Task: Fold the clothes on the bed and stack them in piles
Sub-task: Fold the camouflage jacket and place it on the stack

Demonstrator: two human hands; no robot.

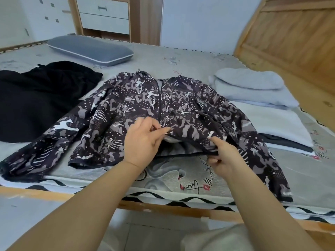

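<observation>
Hands pinch the hem of the patterned jacket (137,105) on the bed (181,57): left hand (143,142) at 9 o'clock of right hand (223,156).

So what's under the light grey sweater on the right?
The light grey sweater tops a pile of folded clothes: pale layers, then a dark one near the bottom. Only their edges show; the rest is covered.

A patterned zip jacket (145,113) is spread front-up on the bed (199,58), sleeves extended to both sides. Its lower hem is pinched near the zip by the left hand (143,142) and gripped by the right hand (223,158), apparently lifted slightly. A black garment (36,98) is laid at left; folded pale items (253,91) are stacked at right.
</observation>
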